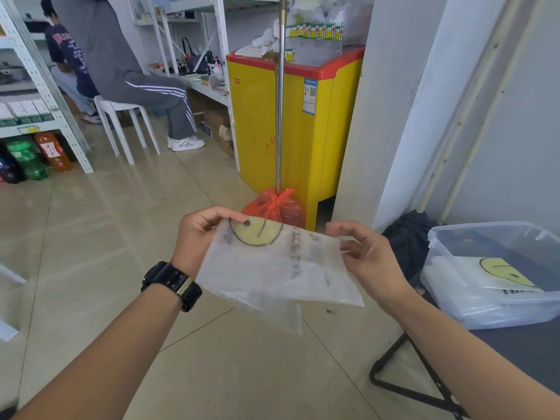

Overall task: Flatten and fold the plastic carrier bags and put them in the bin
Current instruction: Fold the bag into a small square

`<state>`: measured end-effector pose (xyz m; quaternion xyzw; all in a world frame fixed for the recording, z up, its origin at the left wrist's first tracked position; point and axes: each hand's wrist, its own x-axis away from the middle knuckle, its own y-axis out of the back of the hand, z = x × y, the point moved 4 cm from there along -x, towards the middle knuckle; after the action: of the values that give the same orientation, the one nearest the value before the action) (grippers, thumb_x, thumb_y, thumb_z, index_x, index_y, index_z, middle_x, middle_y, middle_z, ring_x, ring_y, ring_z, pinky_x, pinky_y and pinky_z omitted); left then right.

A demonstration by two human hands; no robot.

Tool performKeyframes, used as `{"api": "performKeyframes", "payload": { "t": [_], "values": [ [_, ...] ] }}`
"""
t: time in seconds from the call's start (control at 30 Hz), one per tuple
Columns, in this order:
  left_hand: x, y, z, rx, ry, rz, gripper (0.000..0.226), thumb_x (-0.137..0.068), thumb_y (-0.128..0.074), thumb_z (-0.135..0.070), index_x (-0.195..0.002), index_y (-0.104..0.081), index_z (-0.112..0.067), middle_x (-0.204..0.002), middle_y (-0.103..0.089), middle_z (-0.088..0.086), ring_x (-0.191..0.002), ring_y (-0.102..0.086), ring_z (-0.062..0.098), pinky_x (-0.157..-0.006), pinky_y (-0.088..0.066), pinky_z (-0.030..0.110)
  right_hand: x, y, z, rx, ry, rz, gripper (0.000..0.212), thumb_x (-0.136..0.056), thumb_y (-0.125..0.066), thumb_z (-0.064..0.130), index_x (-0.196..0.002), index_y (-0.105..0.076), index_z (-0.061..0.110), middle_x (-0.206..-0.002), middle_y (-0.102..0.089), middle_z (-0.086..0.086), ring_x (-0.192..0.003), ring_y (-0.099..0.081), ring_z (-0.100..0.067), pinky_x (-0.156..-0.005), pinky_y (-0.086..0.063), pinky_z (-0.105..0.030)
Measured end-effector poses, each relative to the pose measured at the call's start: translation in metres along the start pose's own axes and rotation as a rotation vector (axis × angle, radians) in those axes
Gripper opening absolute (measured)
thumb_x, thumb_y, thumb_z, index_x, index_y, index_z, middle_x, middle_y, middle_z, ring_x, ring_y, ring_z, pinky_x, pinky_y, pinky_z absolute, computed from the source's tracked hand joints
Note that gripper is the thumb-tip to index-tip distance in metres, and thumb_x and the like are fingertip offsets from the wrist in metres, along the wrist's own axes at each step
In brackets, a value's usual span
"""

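Note:
A translucent white carrier bag [272,268] with a yellow smiley face and dark letters hangs folded in the air in front of me. My left hand [200,234] pinches its upper left corner, a black watch on that wrist. My right hand [366,256] pinches the bag's upper right edge with its fingers partly spread. At the right stands the clear plastic bin [454,301] on a dark table, holding folded bags; the top one [503,271] shows the same smiley print.
A yellow chest freezer with a red rim [291,116] stands ahead, a metal pole and a tied red bag [275,207] in front of it. Two people sit at shelving at the upper left. The dark table's black folding legs [406,386] reach the tiled floor.

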<state>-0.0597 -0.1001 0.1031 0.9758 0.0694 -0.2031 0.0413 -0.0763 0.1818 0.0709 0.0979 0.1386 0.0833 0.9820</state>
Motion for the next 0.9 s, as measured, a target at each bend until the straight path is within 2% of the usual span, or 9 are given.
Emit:
{"api": "performKeyframes", "payload": {
  "t": [0.1,0.23,0.33,0.43,0.5,0.6,0.7,0.8,0.9],
  "values": [
    [0.001,-0.003,-0.001,0.005,0.016,0.017,0.027,-0.084,-0.061,0.012,-0.076,-0.076,-0.010,-0.079,-0.076,-0.002,-0.072,-0.070,0.012,-0.069,-0.055,0.020,0.004,-0.004,0.003,-0.179,-0.015,-0.012,0.021,-0.084,-0.066,-0.014,-0.097,-0.075,0.001,-0.096,-0.078,-0.011,-0.084,-0.075,-0.024,-0.070,-0.062,-0.033],
    [0.001,0.000,-0.002,0.048,0.023,0.030,0.037,-0.082,-0.062,0.015,-0.069,-0.078,-0.015,-0.078,-0.077,0.000,-0.071,-0.071,0.013,-0.070,-0.056,0.022,0.000,0.007,-0.005,-0.169,-0.178,-0.143,0.030,-0.092,-0.053,-0.014,-0.078,-0.074,0.002,-0.084,-0.079,-0.003,-0.080,-0.072,-0.018,-0.073,-0.058,-0.039],
    [0.002,-0.006,-0.006,-0.040,-0.027,0.094,0.034,-0.082,-0.059,0.019,-0.069,-0.076,-0.008,-0.076,-0.075,0.000,-0.070,-0.069,0.014,-0.070,-0.054,0.023,-0.002,0.012,0.002,0.008,-0.148,-0.202,0.026,-0.092,-0.057,-0.007,-0.092,-0.075,0.012,-0.094,-0.077,-0.001,-0.092,-0.070,-0.012,-0.094,-0.055,-0.041],
    [0.010,-0.028,-0.013,-0.326,-0.130,0.230,0.042,-0.081,-0.051,0.017,-0.072,-0.077,-0.015,-0.075,-0.069,-0.006,-0.070,-0.064,0.011,-0.069,-0.049,0.025,0.005,-0.014,0.022,0.078,-0.032,0.029,0.040,-0.085,-0.076,0.014,-0.122,-0.063,0.021,-0.110,-0.071,0.006,-0.103,-0.066,-0.004,-0.094,-0.053,-0.023],
    [0.018,-0.050,-0.016,-0.482,-0.200,0.359,0.043,-0.080,-0.047,0.004,-0.080,-0.078,-0.026,-0.081,-0.068,-0.010,-0.075,-0.065,0.014,-0.070,-0.053,0.037,0.011,-0.038,0.019,0.127,-0.054,0.221,0.058,-0.078,-0.083,0.016,-0.130,-0.057,0.020,-0.111,-0.071,0.003,-0.102,-0.066,-0.003,-0.092,-0.050,-0.019],
    [0.024,-0.066,-0.015,-0.492,-0.158,0.440,0.027,-0.093,-0.055,-0.010,-0.107,-0.064,-0.031,-0.100,-0.068,-0.012,-0.083,-0.067,0.016,-0.072,-0.055,0.039,0.016,-0.056,0.007,0.023,-0.164,0.319,0.029,-0.082,-0.076,-0.001,-0.110,-0.068,0.002,-0.102,-0.073,-0.019,-0.086,-0.068,-0.015,-0.086,-0.055,-0.036],
    [0.021,-0.056,-0.010,-0.269,0.016,0.453,0.026,-0.090,-0.066,-0.025,-0.105,-0.047,-0.019,-0.105,-0.068,-0.002,-0.075,-0.065,0.007,-0.068,-0.047,0.022,0.010,-0.041,0.001,-0.059,-0.238,0.159,0.010,-0.083,-0.072,-0.008,-0.090,-0.070,-0.002,-0.095,-0.074,-0.024,-0.079,-0.069,-0.021,-0.083,-0.055,-0.040],
    [0.018,-0.040,0.002,-0.260,0.119,0.463,0.037,-0.083,-0.058,-0.051,-0.091,-0.055,-0.014,-0.089,-0.063,-0.004,-0.075,-0.056,0.001,-0.074,-0.047,0.025,0.007,-0.029,-0.004,-0.219,-0.345,0.022,0.013,-0.084,-0.070,-0.006,-0.097,-0.072,-0.002,-0.099,-0.075,-0.022,-0.089,-0.072,-0.032,-0.090,-0.057,-0.045],
    [0.020,-0.038,0.012,-0.286,0.237,0.551,0.055,-0.076,-0.049,-0.073,-0.090,-0.070,-0.024,-0.097,-0.069,-0.018,-0.094,-0.062,0.001,-0.088,-0.048,0.029,0.011,-0.029,-0.010,-0.306,-0.432,-0.040,0.019,-0.085,-0.069,-0.005,-0.104,-0.069,-0.005,-0.104,-0.073,-0.027,-0.093,-0.069,-0.039,-0.095,-0.054,-0.054]
  ]
}}
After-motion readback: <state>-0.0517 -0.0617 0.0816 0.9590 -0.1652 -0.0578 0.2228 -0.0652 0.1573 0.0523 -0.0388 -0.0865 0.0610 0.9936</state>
